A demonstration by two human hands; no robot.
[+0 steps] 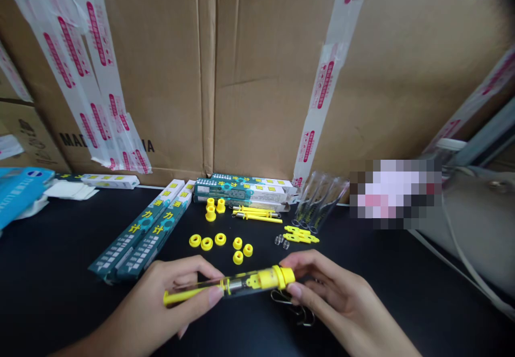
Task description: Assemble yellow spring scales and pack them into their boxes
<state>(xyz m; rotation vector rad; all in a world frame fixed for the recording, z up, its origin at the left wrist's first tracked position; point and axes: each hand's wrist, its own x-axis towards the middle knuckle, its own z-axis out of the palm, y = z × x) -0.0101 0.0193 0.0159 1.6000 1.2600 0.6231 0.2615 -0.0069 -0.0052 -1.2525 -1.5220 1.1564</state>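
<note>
A clear-tubed spring scale (237,284) with yellow inner parts lies nearly level in front of me, its right end slightly higher. My left hand (183,292) is wrapped round the tube, thumb in front and fingers behind. A yellow plunger strip shows at the tube's left end. The fingertips of my right hand (322,287) pinch the yellow end cap (287,276), which sits at the tube's right end. Inside the tube are a metal spring and a yellow piece beside the cap. Some bent metal hooks (303,317) lie on the table, partly behind my right hand.
Beyond my hands lie yellow rings (206,244), small yellow caps (237,258), taller collars (210,213), rods with springs (259,216), flat yellow pieces (301,234), small springs (281,240) and clear tubes (317,201). Printed boxes (145,228) lie left; large cartons (265,78) stand behind.
</note>
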